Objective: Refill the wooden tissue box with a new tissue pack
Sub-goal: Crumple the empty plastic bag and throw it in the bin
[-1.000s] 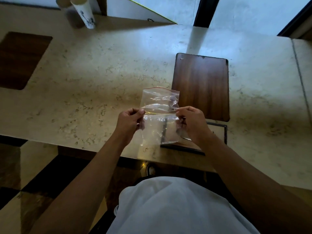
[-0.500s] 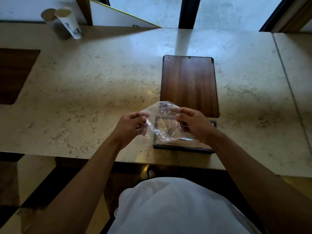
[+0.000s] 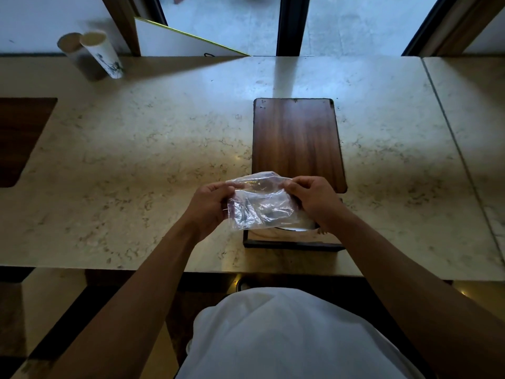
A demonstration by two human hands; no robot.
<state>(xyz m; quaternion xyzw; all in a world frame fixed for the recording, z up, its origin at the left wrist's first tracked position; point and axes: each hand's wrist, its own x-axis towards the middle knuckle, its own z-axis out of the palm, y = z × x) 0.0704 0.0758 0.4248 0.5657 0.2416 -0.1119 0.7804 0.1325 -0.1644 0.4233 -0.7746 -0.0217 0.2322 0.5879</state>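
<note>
A clear, crumpled plastic bag (image 3: 261, 206) is held between both hands just above the open wooden tissue box (image 3: 289, 240), which stands near the counter's front edge. My left hand (image 3: 209, 205) pinches the bag's left side and my right hand (image 3: 314, 199) grips its right side. Something white shows inside the box under my right hand. A flat dark wooden panel (image 3: 296, 140), apparently the box's lid, lies on the counter just behind the box. The bag hides most of the box's opening.
The marble counter (image 3: 136, 160) runs left to right. A white printed paper cup (image 3: 102, 54) stands at the far left next to the wall. A dark wooden inlay (image 3: 19, 138) sits at the left edge. Windows and a dark frame (image 3: 291, 23) rise behind.
The bag was held up flat and open a second ago. Both hands have since lowered and crumpled it into a bundle over the box. The view has shifted back slightly.
</note>
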